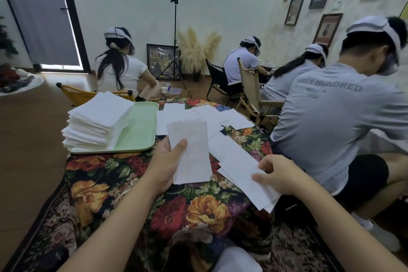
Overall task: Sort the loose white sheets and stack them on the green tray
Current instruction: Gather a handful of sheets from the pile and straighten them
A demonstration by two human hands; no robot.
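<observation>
1. The back of the grey shirt [326, 104] on the person to the right says "THREE HUNDRED" in big letters.
2. Under that are smaller words and a number, too blurry to read for sure.

Bare tray half [141, 130] beside stack [99, 121]

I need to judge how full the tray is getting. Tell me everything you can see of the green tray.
The green tray is a pale mint rectangle with rounded corners and a low raised rim, plastic by its look. It lies flat on the floral tablecloth at the table's far left. A tall stack of white sheets fills its left part and overhangs the left edge; the right part is bare. Loose sheets lie just beside its right rim. Neither hand touches it.
</observation>
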